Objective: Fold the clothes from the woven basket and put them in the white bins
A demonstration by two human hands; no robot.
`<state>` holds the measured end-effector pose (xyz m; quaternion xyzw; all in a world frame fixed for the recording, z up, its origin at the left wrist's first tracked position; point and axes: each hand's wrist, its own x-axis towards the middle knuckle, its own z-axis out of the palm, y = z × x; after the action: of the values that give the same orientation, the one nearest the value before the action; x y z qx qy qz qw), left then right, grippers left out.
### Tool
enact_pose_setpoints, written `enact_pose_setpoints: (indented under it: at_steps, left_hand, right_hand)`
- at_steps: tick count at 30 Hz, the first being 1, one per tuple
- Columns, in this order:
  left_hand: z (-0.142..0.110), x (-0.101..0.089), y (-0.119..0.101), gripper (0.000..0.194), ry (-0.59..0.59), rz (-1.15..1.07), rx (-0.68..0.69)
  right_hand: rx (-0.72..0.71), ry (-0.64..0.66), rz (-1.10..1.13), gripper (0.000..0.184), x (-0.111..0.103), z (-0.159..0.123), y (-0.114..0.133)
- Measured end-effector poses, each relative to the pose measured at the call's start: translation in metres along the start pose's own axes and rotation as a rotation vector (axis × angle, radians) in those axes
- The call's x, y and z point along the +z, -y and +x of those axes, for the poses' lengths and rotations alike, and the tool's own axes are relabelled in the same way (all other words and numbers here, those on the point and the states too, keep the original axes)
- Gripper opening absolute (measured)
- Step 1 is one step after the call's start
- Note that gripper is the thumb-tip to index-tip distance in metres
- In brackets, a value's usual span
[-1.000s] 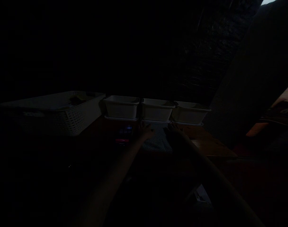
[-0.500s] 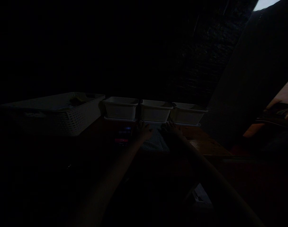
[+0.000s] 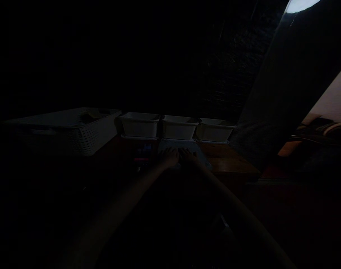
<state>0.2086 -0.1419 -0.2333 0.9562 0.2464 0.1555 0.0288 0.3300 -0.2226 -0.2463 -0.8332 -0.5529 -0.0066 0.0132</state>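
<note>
The scene is very dark. A pale grey-blue cloth [image 3: 202,152] lies on the wooden table, just in front of the middle white bin. My left hand [image 3: 169,157] rests on the cloth's left part, palm down with fingers stretched forward. Close beside it, my right hand [image 3: 189,155] lies flat on the cloth too, its fingers spread. The two hands nearly touch at the thumbs. Much of the cloth is covered by my hands and lost in shadow.
Behind the cloth stand three white bins in a row: a left bin [image 3: 140,126], a middle bin [image 3: 179,129] and a right bin [image 3: 215,131]. A large white perforated basket [image 3: 88,140] is at the left. A lit phone screen [image 3: 142,154] lies left of my hands on the table [image 3: 229,158].
My hands have come closer together over the cloth and lie flatter. The cloth now looks spread wider to the right. The whole view has shifted slightly.
</note>
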Motion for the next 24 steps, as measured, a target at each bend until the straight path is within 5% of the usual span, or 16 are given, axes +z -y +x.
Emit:
enact_pose_setpoints:
  at_steps: [14,19,24]
  left_hand:
    - [-0.004,0.014,0.012,0.056,0.017,0.021,-0.078]
    - [-0.006,0.013,0.011,0.054,0.022,0.019,-0.088]
    - [-0.007,0.012,0.009,0.053,0.011,0.021,-0.090]
  right_hand:
    - [-0.019,-0.171,0.060,0.053,0.005,-0.010,-0.025]
    - [-0.003,-0.120,-0.060,0.053,0.002,-0.025,-0.056]
    - [-0.020,-0.107,-0.114,0.054,0.000,-0.034,-0.058]
